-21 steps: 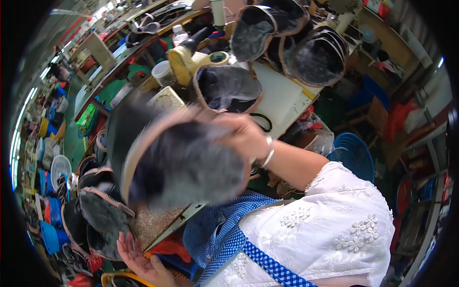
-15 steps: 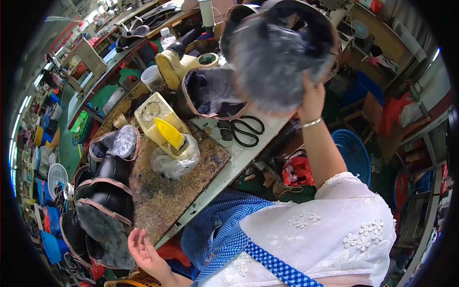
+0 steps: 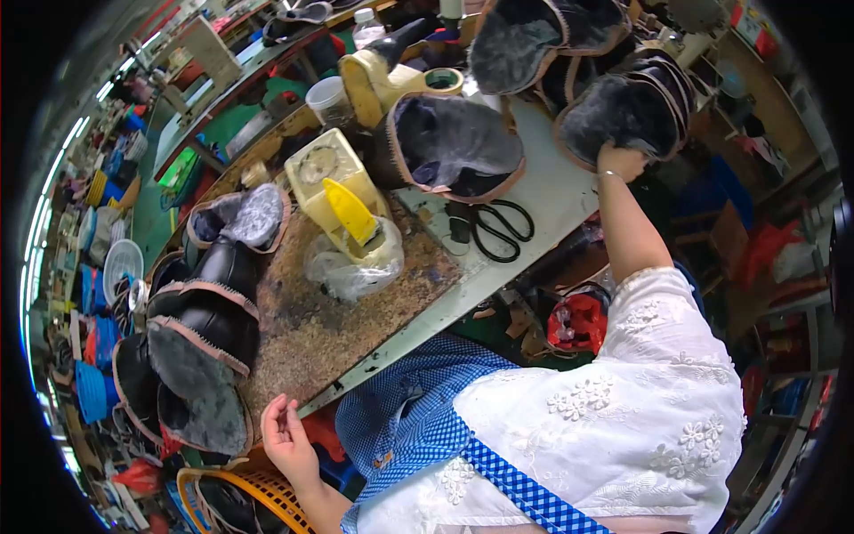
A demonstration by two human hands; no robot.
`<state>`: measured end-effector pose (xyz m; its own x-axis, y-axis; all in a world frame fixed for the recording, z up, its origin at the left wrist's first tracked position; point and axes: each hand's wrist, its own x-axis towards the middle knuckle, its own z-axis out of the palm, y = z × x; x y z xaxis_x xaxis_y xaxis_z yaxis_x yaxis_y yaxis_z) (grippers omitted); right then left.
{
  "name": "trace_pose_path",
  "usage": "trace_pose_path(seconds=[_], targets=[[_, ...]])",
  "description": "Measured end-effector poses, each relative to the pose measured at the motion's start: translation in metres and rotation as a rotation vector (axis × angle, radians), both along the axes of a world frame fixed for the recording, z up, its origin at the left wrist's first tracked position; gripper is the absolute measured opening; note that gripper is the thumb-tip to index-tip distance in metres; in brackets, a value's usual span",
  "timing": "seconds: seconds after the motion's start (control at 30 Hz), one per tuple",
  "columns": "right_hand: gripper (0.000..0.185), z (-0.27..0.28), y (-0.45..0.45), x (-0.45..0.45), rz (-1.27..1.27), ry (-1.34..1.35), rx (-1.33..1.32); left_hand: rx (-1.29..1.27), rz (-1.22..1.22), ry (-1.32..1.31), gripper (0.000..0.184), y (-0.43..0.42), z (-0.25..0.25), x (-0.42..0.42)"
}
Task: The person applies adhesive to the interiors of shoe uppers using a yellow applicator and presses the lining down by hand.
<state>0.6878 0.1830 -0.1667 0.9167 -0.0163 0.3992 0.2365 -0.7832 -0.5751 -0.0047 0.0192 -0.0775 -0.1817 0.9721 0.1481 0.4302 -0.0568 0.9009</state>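
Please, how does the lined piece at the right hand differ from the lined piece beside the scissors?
The right hand touches the first piece; no hand touches the second piece. Similar pieces crowd behind the first piece, while the second piece stands singly. Both have pinkish edges and grey lining.

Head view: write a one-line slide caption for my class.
Right hand at stacked dark uppers; left hand, empty, near a speckled board.
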Motion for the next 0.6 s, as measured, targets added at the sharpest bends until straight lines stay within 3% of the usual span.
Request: trace_pose_path(seconds=[0.07, 0.17, 0.33, 0.43, 0.6], targets=[[0.078, -0.002, -0.009, -0.019, -0.159, -0.052, 0.073, -0.034, 0.017, -0.013, 0.018, -0.009, -0.007, -0.008], [0.093, -0.008, -0.028, -0.027, -0.158, -0.001, 0.139, -0.111, 0.052, -0.026, 0.017, -0.017, -0.018, -0.026], [0.112, -0.024, -0.049, -0.007, -0.024, 0.215, 0.557, -0.039, 0.042, 0.052, 0.014, -0.009, -0.011, -0.026], [0.099, -0.016, -0.042, -0.007, -0.244, 0.319, 0.452, 0.129, 0.07, 0.117, 0.012, 0.001, -0.018, -0.02], [0.105, -0.013, -0.059, 0.009, -0.106, 0.431, 0.543, 0.128, 0.137, 0.178, 0.013, 0.0, -0.026, -0.031]])
